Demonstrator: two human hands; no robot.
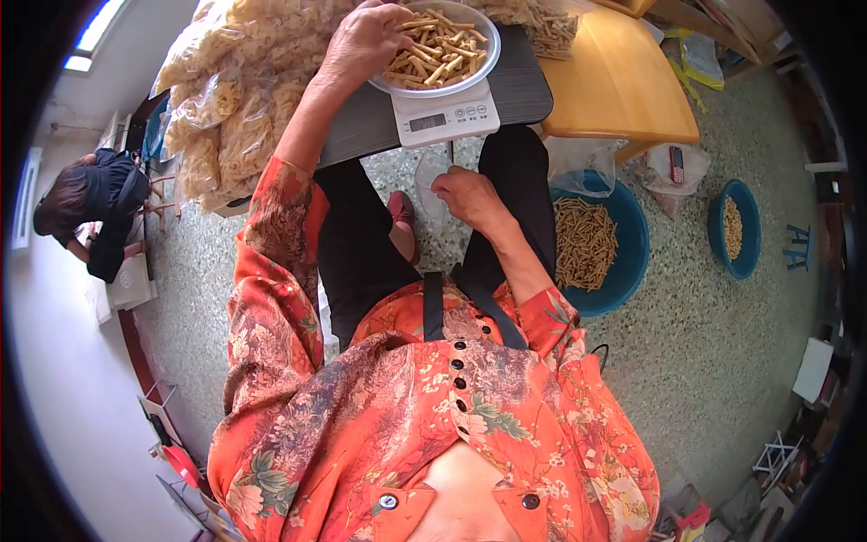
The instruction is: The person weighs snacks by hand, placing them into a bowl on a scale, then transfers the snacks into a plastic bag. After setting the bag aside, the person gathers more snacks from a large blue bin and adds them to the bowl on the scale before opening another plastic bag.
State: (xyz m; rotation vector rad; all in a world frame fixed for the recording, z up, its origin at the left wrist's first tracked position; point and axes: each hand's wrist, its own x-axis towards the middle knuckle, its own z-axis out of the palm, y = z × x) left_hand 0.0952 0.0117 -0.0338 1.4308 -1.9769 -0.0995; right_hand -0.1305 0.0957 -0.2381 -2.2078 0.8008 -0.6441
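My left hand [366, 43] reaches over the left rim of a white plastic bowl [495, 56]. Its fingers are bent together at the heap of short brown stick snacks [441, 54] inside; what they pinch is hard to make out. Under the bowl is a white digital kitchen scale [447, 119], its display too blurred to read. Lower down, between my knees, my right hand [473, 199] has its fingers closed on the edge of a clear plastic bag [432, 185], which hangs below the table's edge.
Packed clear bags of snacks [239, 117] are piled on the left of the dark table [528, 86]. A wooden stool [623, 81] stands at right, near a blue tub [637, 239] and a smaller blue tub [748, 257], both holding snacks. Another person [99, 203] bends over at far left.
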